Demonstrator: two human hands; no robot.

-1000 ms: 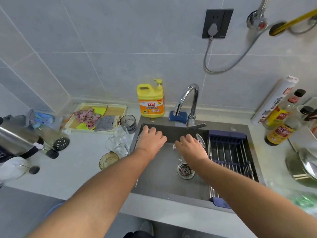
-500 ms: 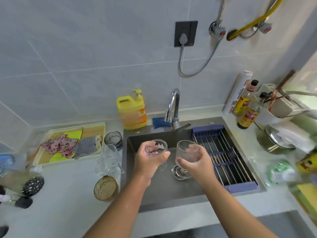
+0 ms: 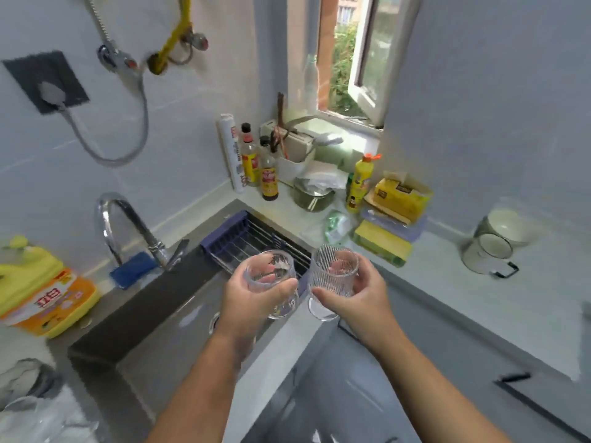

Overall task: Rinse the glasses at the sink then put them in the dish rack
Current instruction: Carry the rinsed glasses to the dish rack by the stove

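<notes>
My left hand point(image 3: 256, 298) grips a smooth clear glass point(image 3: 270, 274) upright above the front right part of the dark sink point(image 3: 153, 318). Right beside it, my right hand point(image 3: 358, 294) grips a ribbed clear stemmed glass point(image 3: 332, 276), its foot showing below my fingers. The two glasses are close together, almost touching. Behind them the wire dish rack point(image 3: 246, 241) with blue ends lies across the right end of the sink. The chrome faucet point(image 3: 128, 225) arches at the back; I see no water running.
A yellow detergent jug point(image 3: 41, 295) and a blue sponge point(image 3: 134, 268) sit behind the sink. Sauce bottles point(image 3: 259, 164), a pot point(image 3: 311, 195), a yellow bottle point(image 3: 359, 183) and sponge packs point(image 3: 387, 231) crowd the right corner. A glass jar point(image 3: 489, 251) stands on the right counter. More glassware point(image 3: 38, 404) is at the lower left.
Both hands lifted a glass each out of the sink and carried them up and toward the rack. My view swung right, bringing the window and right counter into sight.
</notes>
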